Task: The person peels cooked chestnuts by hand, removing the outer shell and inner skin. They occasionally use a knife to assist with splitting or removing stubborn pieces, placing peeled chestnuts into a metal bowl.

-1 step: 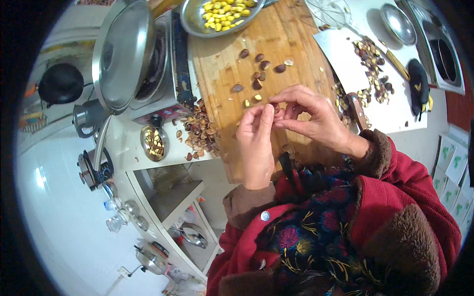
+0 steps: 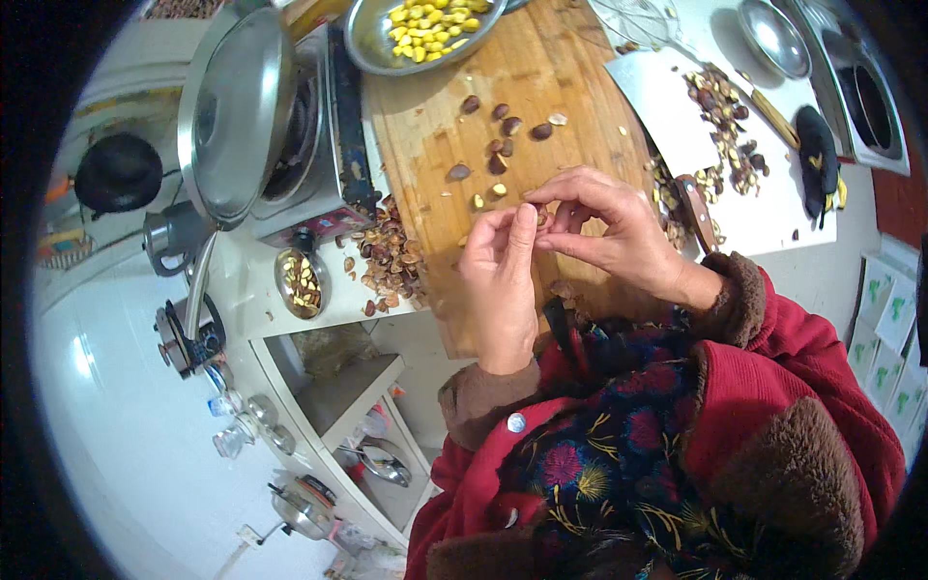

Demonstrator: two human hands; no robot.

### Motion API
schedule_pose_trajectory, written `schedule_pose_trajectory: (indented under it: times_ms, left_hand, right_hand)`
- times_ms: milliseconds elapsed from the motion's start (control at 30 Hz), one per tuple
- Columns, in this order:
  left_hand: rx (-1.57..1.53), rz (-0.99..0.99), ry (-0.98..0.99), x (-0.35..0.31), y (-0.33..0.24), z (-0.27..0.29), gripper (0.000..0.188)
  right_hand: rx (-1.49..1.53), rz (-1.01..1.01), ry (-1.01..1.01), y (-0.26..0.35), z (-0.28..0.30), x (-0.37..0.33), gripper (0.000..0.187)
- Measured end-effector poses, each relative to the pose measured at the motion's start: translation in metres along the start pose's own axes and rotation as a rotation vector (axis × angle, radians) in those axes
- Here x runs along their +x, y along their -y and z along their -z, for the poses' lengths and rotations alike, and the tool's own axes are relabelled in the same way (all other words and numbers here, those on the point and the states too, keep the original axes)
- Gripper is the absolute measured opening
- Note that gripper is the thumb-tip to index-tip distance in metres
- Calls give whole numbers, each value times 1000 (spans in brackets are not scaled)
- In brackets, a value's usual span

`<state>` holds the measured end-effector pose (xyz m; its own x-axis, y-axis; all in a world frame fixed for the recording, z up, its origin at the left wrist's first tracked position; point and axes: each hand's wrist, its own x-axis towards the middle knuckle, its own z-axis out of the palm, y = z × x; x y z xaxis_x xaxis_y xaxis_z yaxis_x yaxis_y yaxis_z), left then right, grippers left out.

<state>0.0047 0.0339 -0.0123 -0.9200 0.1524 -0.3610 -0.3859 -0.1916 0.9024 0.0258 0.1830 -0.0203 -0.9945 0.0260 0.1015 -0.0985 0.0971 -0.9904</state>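
Note:
Over the wooden cutting board [image 2: 435, 145], my left hand [image 2: 505, 275] and my right hand [image 2: 609, 227] meet fingertip to fingertip. A small brown chestnut [image 2: 543, 217] is pinched between them, mostly covered by the fingers. My left thumb presses along it from the left, while my right thumb and fingers grip its other side. Just beyond the hands, two pale yellow cut chestnut pieces [image 2: 498, 190] lie on the board. Farther up are several whole brown chestnuts [image 2: 511, 127]. Bits of brown shell [image 2: 563, 290] lie close to my body on the board.
A steel bowl [image 2: 362, 50] of peeled yellow chestnuts stands at the board's far edge. Shells [image 2: 391, 253] are heaped to the left, near a small metal dish [image 2: 319, 300] and a stove [image 2: 319, 184]. A cleaver [image 2: 667, 121] and chopped pieces [image 2: 739, 159] lie on the right.
The view has shifted slightly, so the board and bowl sit a little farther left. Both hands keep their pinch on the chestnut, nearly unmoved.

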Motion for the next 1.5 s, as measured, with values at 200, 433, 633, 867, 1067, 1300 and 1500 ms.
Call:
schedule_pose_trajectory:
  times_ms: [200,433,633,867,1067,1300,1500]
  left_hand:
    - [438,-163,-8,-15,-14,-13,15]
    - [517,-315,81,-28,-21,-24,20]
    - [507,-216,97,-26,-21,-21,18]
    - [717,-231,-5,-30,-12,-26,14]
    - [785,-327,2,-29,-5,-19,6]
    - [374,59,52,-31,-22,-28,8]
    - [488,-57,18,-34,-12,-36,9]
  right_hand:
    - [51,-13,51,2,23,-14,33]
    - [478,-205,63,7,32,-22,29]
    - [411,-217,78,10,36,-23,23]
    - [168,-162,-3,9,30,-30,21]
    - [515,-334,83,3,31,-34,21]
    - [1159,-741,207,-11,45,-37,25]
    - [773,-458,111,-10,34,-40,25]
